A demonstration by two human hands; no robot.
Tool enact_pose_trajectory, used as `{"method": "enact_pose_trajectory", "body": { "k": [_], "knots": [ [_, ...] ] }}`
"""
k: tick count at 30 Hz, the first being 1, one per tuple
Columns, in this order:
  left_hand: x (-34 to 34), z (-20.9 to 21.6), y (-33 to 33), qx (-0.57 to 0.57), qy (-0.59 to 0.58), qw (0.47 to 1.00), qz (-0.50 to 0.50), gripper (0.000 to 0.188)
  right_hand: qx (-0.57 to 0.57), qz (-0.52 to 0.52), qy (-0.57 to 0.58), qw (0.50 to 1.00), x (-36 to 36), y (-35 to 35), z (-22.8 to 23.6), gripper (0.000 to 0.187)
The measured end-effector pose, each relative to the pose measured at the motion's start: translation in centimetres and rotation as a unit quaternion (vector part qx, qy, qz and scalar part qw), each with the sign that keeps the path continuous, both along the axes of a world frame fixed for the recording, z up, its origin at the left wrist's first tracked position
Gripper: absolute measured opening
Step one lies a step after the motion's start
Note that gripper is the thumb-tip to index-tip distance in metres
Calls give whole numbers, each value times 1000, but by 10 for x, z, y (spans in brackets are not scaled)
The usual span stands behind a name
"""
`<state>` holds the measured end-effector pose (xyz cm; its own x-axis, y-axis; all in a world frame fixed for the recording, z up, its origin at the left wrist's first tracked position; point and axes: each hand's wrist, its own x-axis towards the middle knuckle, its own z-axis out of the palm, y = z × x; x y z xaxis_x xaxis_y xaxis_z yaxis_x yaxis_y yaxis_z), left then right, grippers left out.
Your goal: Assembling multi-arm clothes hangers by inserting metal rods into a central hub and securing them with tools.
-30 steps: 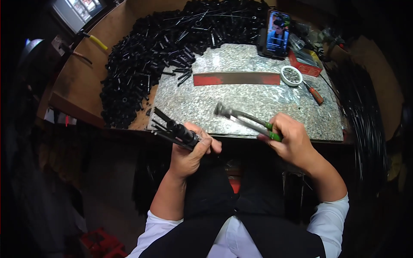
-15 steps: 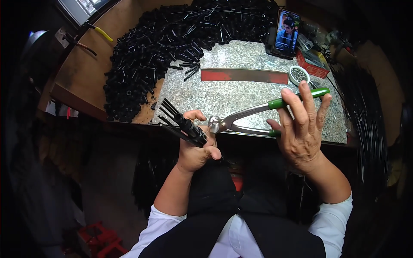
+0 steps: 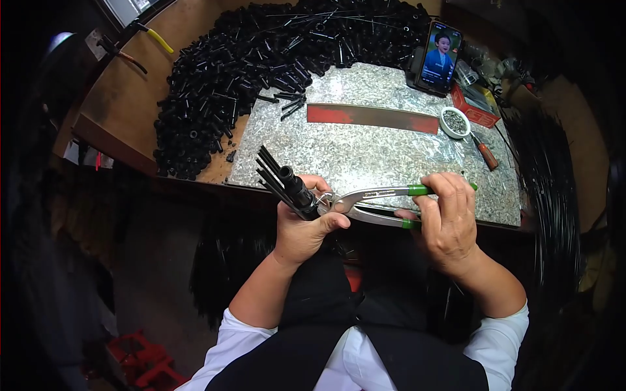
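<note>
Held upright and tilted in my left hand [image 3: 298, 240] is a black tubular plastic part [image 3: 297, 189] with several thin black rods beside it. My thumb stretches out below it, toward the pliers' head. My right hand [image 3: 448, 225] is closed around the green handles of long steel pincer pliers [image 3: 372, 199]. Their jaws sit against the side of the black part, where a bit of thin wire seems to show. Exactly what the jaws bite is too small to tell.
A large heap of black plastic parts [image 3: 222, 85] covers the back left. On the speckled board [image 3: 365, 156] lie a red-and-grey metal strip [image 3: 372, 117], a white bowl of small metal pieces [image 3: 454, 122] and a screwdriver [image 3: 484, 154]. A phone [image 3: 439, 57] and a red box [image 3: 475, 104] stand behind.
My right hand has closed its spread fingers over the pliers' handles, and the handles have come closer together and lower. My left hand has shifted slightly right with the black part.
</note>
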<state>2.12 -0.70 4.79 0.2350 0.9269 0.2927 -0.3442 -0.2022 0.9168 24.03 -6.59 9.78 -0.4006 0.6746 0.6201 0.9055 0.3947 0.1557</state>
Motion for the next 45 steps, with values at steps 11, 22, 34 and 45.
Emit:
{"method": "enact_pose_trajectory", "body": {
  "k": [11,22,34,45],
  "knots": [
    [-9,-14,8,-30,-38,994,-96,69,-141,121,-35,982,12,-17,-10,25],
    [-5,-3,10,23,35,978,-206,52,-757,124,384,514,19,-13,6,42],
    [1,-8,11,-42,32,991,-125,92,-434,80,229,868,19,-36,-7,51],
    [5,-21,20,26,92,982,-165,80,-600,213,310,706,51,-11,1,51]
  ]
}}
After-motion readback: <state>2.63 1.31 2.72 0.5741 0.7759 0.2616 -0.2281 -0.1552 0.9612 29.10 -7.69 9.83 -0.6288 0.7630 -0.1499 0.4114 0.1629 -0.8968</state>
